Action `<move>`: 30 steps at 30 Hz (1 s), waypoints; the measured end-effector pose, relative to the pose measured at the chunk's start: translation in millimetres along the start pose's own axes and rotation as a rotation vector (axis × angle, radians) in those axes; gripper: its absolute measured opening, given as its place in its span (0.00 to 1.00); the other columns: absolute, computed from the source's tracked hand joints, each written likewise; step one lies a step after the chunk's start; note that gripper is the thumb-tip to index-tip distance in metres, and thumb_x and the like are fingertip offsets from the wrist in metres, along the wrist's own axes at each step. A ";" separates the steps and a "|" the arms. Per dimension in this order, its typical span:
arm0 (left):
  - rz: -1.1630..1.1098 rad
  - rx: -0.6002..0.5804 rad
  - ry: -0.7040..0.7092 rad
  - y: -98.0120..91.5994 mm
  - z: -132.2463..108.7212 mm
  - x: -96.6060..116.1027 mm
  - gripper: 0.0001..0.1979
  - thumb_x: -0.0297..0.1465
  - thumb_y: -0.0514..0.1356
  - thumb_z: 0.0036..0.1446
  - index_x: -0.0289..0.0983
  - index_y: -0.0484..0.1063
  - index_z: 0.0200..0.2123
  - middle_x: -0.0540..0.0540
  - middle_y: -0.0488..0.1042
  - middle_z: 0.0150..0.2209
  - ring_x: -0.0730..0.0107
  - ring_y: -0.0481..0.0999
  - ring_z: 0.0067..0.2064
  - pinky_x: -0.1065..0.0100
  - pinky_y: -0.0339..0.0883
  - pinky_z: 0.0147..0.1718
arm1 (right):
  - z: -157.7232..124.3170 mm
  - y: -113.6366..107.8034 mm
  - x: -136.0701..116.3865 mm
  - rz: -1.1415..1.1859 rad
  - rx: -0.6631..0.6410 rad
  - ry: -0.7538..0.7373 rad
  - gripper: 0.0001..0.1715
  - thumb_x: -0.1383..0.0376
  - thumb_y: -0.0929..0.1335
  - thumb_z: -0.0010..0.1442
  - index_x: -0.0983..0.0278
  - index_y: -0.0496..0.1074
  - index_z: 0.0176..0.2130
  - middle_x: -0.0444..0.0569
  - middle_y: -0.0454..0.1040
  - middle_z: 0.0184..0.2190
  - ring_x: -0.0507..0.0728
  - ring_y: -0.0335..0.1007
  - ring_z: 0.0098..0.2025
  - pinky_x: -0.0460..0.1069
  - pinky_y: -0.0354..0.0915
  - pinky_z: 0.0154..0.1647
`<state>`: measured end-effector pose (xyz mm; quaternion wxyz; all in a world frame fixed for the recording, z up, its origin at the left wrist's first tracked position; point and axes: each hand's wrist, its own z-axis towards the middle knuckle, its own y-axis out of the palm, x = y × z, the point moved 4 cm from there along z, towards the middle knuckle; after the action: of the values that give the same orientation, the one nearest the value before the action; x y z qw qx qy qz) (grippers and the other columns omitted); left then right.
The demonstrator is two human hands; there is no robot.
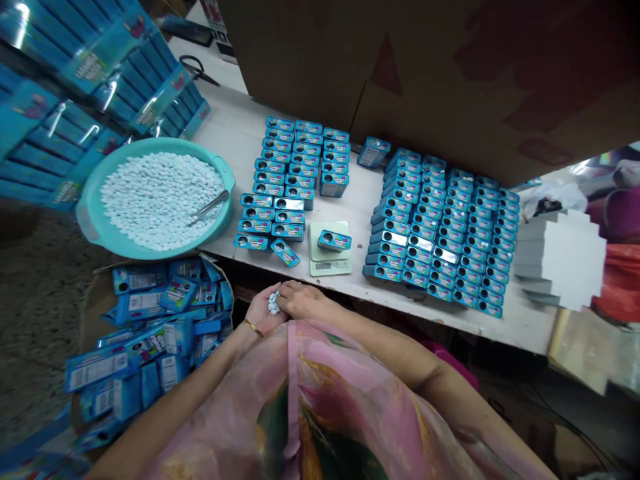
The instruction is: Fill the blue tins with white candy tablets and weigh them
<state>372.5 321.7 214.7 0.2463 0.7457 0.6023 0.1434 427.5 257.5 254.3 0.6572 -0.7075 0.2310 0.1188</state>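
Tablets (273, 303), small, rounded and chalk-white, heaped in the half-closed, palm-up left hand (259, 312), whose hollow keeps them together; the curled right hand (303, 300) lies over them, its fingers (290, 293) touching the heap, though any firm hold cannot be told. Both hands sit just in front of the digital scale (325, 265), whose pale flat platform carries one blue printed tin (334, 241) laid level. Left of the scale, glossy blue tins (283, 170) stand in close rows, their edges aligned for compact order; more tins (440, 233) fill the right. Farther left, a teal plastic basin (89, 213) holds a mass of like tablets and a steel scoop (213, 207). Below and left, blue cardboard sleeves (145, 347) lie loosely in a carton (95, 313).
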 end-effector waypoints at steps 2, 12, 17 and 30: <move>0.015 -0.001 -0.014 0.2 0.1 -1.1 0.11 0.26 0.47 0.56 0.33 0.69 0.34 0.48 0.70 0.21 0.71 0.72 0.22 0.71 0.68 0.22 | 0.7 1.5 0.5 -0.008 -0.025 0.011 0.07 0.69 0.60 0.59 0.63 0.67 0.35 0.45 0.68 0.38 0.54 0.59 0.42 0.46 0.60 0.36; -0.039 -0.047 0.023 -2.2 8.6 2.9 0.09 0.23 0.49 0.54 0.31 0.69 0.29 0.47 0.70 0.20 0.75 0.71 0.19 0.75 0.66 0.18 | -7.8 -3.3 2.8 0.110 0.135 -0.012 0.09 0.64 0.61 0.59 0.65 0.68 0.38 0.48 0.68 0.39 0.54 0.61 0.42 0.47 0.62 0.38; -0.004 -0.082 0.090 1.3 15.2 5.1 0.09 0.23 0.49 0.53 0.30 0.69 0.28 0.41 0.74 0.26 0.65 0.76 0.30 0.65 0.72 0.30 | -19.3 -28.3 37.0 0.487 0.490 0.161 0.09 0.70 0.62 0.56 0.64 0.70 0.37 0.47 0.71 0.36 0.50 0.65 0.39 0.45 0.62 0.42; -0.033 -0.071 0.118 -2.7 14.1 5.8 0.08 0.24 0.51 0.53 0.29 0.70 0.29 0.34 0.75 0.34 0.55 0.74 0.42 0.59 0.70 0.40 | -31.7 -60.3 131.1 0.421 0.659 0.408 0.13 0.72 0.63 0.52 0.62 0.73 0.37 0.48 0.71 0.37 0.54 0.67 0.40 0.49 0.63 0.43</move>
<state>378.8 325.0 200.9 0.2392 0.7167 0.6224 0.2044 565.7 205.7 248.7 0.7501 -0.4066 0.5208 0.0279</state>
